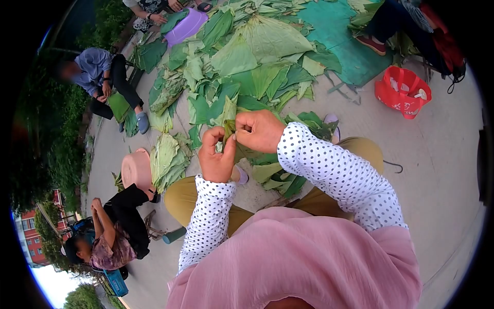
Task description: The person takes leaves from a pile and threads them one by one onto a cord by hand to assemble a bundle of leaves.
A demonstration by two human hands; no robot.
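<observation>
A folded green leaf (229, 114) stands upright between my two hands in the middle of the head view. My left hand (216, 157) pinches its lower end between thumb and fingers. From the right, my right hand (260, 131) is closed on the same leaf, its fingertips close to my left thumb. Just beyond my hands spreads a big pile of large flat green leaves (257, 46), some whole and some folded. More leaves (280, 177) lie on the ground between my knees, partly hidden by my right arm.
A pink bucket (137, 169) stands at left beside a leaf stack (169, 160). A red bag (403, 91) sits at right near a green sheet (342, 46). A purple basin (186, 27) is at the far side. Several seated people surround the pile, one holding a leaf (119, 107).
</observation>
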